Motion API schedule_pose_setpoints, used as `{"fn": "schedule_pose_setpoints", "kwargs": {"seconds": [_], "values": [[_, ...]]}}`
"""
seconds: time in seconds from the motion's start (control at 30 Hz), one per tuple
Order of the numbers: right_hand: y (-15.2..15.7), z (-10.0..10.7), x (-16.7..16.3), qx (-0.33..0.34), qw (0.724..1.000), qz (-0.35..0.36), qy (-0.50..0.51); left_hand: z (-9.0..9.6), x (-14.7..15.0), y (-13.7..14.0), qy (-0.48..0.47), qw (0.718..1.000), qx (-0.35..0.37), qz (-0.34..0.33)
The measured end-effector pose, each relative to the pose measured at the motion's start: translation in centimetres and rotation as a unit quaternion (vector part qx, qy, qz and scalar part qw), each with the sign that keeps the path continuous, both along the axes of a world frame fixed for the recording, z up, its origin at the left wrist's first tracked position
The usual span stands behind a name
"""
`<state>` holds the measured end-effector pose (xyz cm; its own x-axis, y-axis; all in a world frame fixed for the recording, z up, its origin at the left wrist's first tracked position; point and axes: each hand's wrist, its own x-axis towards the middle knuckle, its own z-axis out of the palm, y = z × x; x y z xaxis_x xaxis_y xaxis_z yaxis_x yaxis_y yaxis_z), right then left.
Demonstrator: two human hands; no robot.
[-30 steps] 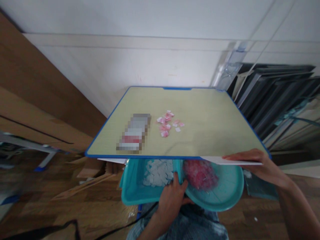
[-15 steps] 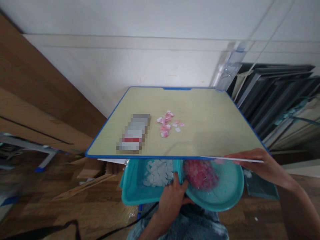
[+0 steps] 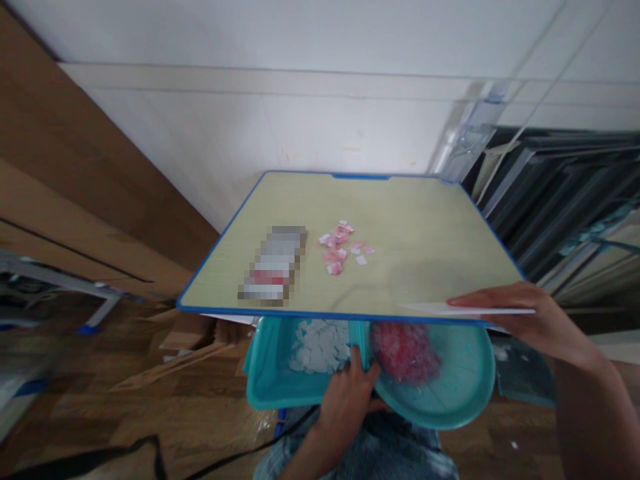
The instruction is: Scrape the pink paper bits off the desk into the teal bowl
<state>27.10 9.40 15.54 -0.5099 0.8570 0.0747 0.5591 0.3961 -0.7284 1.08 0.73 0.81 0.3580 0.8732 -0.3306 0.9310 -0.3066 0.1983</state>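
My right hand (image 3: 535, 320) pinches a thin white sheet (image 3: 465, 310), seen nearly edge-on, at the front right of a pale yellow folding table (image 3: 410, 220) with a blue rim. Below the table, my left hand (image 3: 347, 397) grips where a rectangular teal bin (image 3: 270, 397) and a round teal basin (image 3: 465, 393) meet, its index finger over the rim and its thumb at the basin's edge. White flat pieces (image 3: 320, 347) lie in the bin. A heap of pink-red pieces (image 3: 405, 353) fills the basin's left side. On the tabletop lie several small pink and white squares (image 3: 337, 247).
A blurred-out phone-shaped object (image 3: 275, 263) lies on the table's left. A clear plastic bottle (image 3: 473, 137) stands behind the far right corner. Dark stacked panels (image 3: 560, 173) lean at the right, and brown cardboard (image 3: 100, 160) stands left. A black strap (image 3: 235, 457) crosses my lap.
My right hand and the white sheet have risen slightly over the table's front edge. The view has shifted a little; my left hand keeps its place at the bin and basin.
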Motion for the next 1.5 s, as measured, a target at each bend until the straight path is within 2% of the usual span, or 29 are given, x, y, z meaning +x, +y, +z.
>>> {"fn": "schedule_pose_setpoints", "kwargs": {"seconds": [0.1, 0.23, 0.5, 0.6, 0.77, 0.93, 1.13, 1.5], "values": [[1.7, 0.2, -1.8, 0.032, 0.999, -0.034, 0.001, 0.1, 0.0, 0.0, -0.005, 1.000, -0.016, 0.008], [4.0, -0.7, -3.9, 0.036, 0.995, -0.090, -0.017, 0.3, 0.0, 0.2, -0.007, 0.999, -0.041, 0.006], [6.6, -2.2, -6.3, 0.047, 0.995, -0.084, -0.015, 0.1, 0.0, 0.1, -0.017, 0.999, -0.045, -0.001], [6.5, -2.1, -7.1, 0.023, 0.998, -0.059, -0.016, 0.1, 0.0, 0.1, -0.024, 0.998, -0.052, 0.009], [5.8, -2.3, -9.9, -0.001, 1.000, 0.027, 0.009, 0.1, 0.0, 0.1, -0.034, 0.997, -0.061, 0.018], [5.0, -2.7, -12.6, 0.002, 0.993, 0.108, 0.050, -0.3, 0.0, -0.1, -0.039, 0.999, -0.021, 0.007], [5.0, -2.4, -13.1, 0.007, 0.998, 0.042, 0.035, -0.4, 0.1, -0.3, -0.033, 0.999, 0.004, 0.000], [4.6, -2.9, -13.9, -0.014, 0.997, 0.068, 0.041, -0.3, 0.1, -0.3, -0.027, 0.999, -0.017, 0.005]]}}
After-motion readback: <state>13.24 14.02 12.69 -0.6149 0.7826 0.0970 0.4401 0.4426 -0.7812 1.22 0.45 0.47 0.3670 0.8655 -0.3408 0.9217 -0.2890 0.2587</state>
